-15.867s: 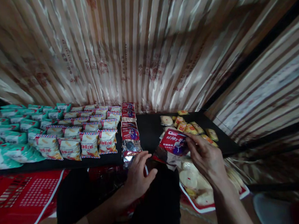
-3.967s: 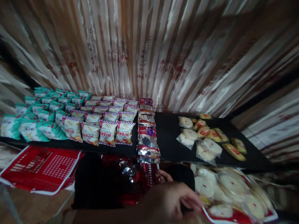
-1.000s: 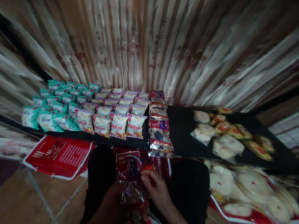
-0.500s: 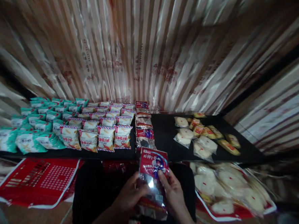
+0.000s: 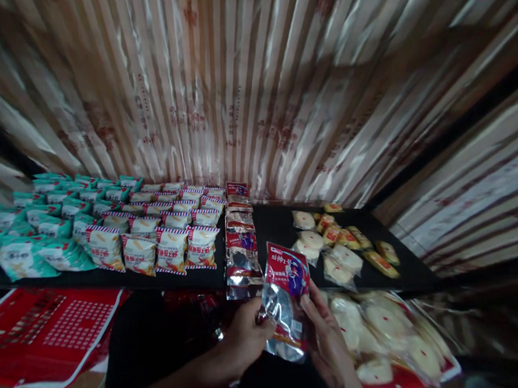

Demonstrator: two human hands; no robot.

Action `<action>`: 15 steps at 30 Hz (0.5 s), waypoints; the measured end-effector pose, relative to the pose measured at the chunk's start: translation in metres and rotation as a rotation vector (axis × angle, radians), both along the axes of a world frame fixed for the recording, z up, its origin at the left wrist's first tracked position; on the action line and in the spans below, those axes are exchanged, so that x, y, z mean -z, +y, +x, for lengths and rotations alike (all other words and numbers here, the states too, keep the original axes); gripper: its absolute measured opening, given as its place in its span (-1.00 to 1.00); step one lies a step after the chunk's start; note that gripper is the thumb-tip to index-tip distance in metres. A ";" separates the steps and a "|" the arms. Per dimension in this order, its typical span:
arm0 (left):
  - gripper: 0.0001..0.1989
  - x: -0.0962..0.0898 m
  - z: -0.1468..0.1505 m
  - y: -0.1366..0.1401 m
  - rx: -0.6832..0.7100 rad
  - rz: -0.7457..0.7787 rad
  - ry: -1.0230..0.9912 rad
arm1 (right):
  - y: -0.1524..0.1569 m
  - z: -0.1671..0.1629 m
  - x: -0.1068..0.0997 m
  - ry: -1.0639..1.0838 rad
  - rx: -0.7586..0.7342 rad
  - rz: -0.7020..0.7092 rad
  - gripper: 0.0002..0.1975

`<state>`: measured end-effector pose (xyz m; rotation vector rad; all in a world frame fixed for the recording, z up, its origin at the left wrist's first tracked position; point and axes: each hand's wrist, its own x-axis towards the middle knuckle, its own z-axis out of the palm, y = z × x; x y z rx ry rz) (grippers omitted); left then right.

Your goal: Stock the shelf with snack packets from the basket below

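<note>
While held between two hands, red packet sits near its matching row

Left hand: fingers narrowed on packet's lower left edge. Right hand: thumb on its right side, fingers behind mostly hidden. Long axis runs away from the body, toward the black desk. Row ahead and left; left hand nearer. Clear-wrapped white rounds to the right.

We see dim light. The packet shines between our left hand and right hand. Above them, the curtain has pale streaks; far right, it's dark and blurry.
</note>
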<state>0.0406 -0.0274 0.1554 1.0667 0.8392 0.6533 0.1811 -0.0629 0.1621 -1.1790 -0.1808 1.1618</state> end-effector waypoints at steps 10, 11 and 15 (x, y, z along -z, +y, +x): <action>-0.34 0.012 0.025 0.064 -0.345 -0.016 -0.034 | 0.082 0.009 0.001 -0.168 -0.125 0.114 -0.02; -0.30 0.012 0.027 0.070 -0.376 -0.021 -0.017 | 0.092 0.010 0.004 -0.180 -0.131 0.115 -0.02; -0.35 0.014 0.029 0.090 -0.455 0.011 0.006 | 0.128 0.012 0.014 -0.200 -0.180 0.095 -0.06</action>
